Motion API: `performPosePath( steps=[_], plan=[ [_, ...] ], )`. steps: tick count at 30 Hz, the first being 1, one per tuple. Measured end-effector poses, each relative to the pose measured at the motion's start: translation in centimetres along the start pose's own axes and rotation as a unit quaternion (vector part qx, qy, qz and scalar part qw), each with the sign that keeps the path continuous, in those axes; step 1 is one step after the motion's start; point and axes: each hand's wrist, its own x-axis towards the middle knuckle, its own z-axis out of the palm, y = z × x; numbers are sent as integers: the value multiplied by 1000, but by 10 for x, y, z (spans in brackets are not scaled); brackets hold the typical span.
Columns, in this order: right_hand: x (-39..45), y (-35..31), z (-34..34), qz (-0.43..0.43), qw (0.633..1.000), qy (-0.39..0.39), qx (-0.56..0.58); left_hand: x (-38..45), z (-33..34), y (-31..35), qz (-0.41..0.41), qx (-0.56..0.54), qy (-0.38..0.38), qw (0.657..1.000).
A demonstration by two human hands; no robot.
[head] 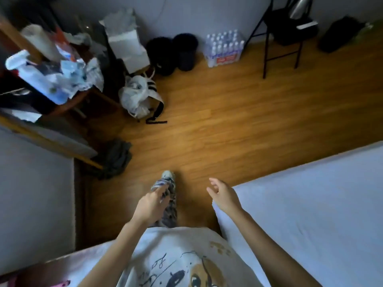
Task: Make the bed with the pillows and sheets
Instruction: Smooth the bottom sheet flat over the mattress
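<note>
Here your left hand and right hand hung over the brown wooden floor with fingers loosely spread, each gripping nothing. The bed with its smooth white sheet lay just beside your right hand, at the right.

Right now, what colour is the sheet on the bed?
White, plain; the sheet shows in the head view.

Dim room, grey wall, wood laminate floor. Black folding chair against wall, cluttered wooden bench left, two black bins, bottled-water pack between.
</note>
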Motion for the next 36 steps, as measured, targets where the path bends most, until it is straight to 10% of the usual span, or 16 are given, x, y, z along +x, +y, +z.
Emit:
performPosePath(
  steps=[14, 36],
  plan=[
    [78, -54, -67, 246, 909, 238, 239, 294, -145, 106, 208, 91, -157, 961],
    [126, 116, -285, 414, 694, 411, 422, 407, 24, 537, 478, 301, -360, 743]
  ],
)
